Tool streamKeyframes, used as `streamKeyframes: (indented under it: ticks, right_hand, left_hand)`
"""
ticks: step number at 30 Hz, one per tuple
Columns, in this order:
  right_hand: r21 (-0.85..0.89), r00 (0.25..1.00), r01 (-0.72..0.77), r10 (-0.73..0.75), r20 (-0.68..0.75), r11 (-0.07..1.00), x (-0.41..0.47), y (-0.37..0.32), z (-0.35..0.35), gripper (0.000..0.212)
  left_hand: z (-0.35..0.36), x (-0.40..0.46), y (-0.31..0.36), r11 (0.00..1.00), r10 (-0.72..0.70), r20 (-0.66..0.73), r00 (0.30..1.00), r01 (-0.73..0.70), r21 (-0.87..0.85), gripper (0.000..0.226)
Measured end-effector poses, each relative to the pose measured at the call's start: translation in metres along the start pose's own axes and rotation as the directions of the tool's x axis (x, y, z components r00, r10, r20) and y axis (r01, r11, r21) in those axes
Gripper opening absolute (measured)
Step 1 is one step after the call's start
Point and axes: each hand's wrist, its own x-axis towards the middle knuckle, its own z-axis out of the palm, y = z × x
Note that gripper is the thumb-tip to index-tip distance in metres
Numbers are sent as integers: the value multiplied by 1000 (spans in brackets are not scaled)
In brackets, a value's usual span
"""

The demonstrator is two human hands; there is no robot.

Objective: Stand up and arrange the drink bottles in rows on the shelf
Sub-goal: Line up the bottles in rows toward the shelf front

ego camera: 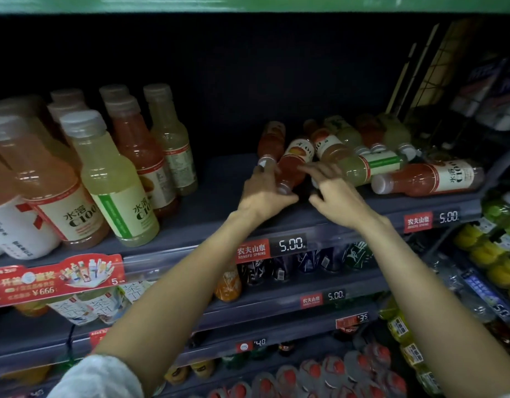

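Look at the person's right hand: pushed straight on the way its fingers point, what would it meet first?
Probably the lying red bottle that the left hand grips; the right hand already nearly touches it, though depth is unclear.

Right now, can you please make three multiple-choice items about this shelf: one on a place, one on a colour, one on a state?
1. Where do the fallen bottles lie?
A. right part of the shelf
B. left part of the shelf
C. on the floor

2. What colour is the drink in the bottle that the left hand holds?
A. blue
B. red
C. black

3. How do the bottles at the left stand?
A. on their sides
B. upside down
C. upright

Key:
1 A: the fallen bottles pile up at the right of the shelf.
2 B: the left hand grips a red bottle; the right hand reaches beside it.
3 C: the standing bottles have caps on top.
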Motion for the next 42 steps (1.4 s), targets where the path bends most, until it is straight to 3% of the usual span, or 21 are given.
streamKeyframes:
  ticks: [3, 7, 10, 13, 16, 19, 24, 29, 34, 38, 40, 42]
  right_hand:
    - [-55, 999, 25, -26, -21, 998, 3, -3, 6, 68]
    - [-24, 986, 139, -141, -92, 990, 8, -24, 9, 76]
    - [73, 970, 189, -175, -168, 979, 10, -55, 8, 79]
    - [264, 981, 136, -94, -167, 955, 15, -88, 11, 84]
    - [522, 995, 94, -59, -84, 848, 28, -113, 27, 81]
    - [672, 1000, 25, -22, -13, 740, 41, -123, 44, 71]
    - [554, 995, 16, 41, -90, 832, 59, -130, 59, 58]
    - [584, 994, 15, 52, -97, 811, 68, -134, 68, 58]
    - [589, 999, 40, -27, -31, 807, 68, -126, 62, 58]
    - [705, 981, 54, -169, 94, 707, 56, -113, 57, 56]
    - [598, 973, 149, -224, 52, 788, 50, -99, 50, 50]
    - [353, 975, 222, -201, -97, 909, 49, -81, 39, 42]
  left_hand:
    - [-20, -23, -17, 994, 112, -97, 989, -111, 9, 56]
    - [-44, -62, -37, 905, 235, -336, 912, -331, -267, 45]
    - [-69, -73, -32, 788, 182, -509, 841, -435, -436, 39]
    - [-93, -66, -21, 741, 98, -601, 793, -462, -488, 46]
    - [-96, -60, -22, 789, 106, -672, 733, -473, -392, 50]
    - [-90, -60, -42, 890, 210, -659, 722, -419, -176, 54]
    - [-82, -63, -77, 954, 299, -544, 784, -247, 168, 67]
    - [-73, -61, -94, 874, 379, -422, 823, -168, 456, 88]
    - [-71, -60, -95, 861, 383, -454, 805, -133, 491, 88]
    - [-70, -59, -94, 888, 363, -520, 773, -119, 444, 86]
    - [-68, -57, -92, 895, 342, -543, 767, -91, 436, 85]
    - [-65, -56, -94, 888, 342, -551, 761, -70, 454, 84]
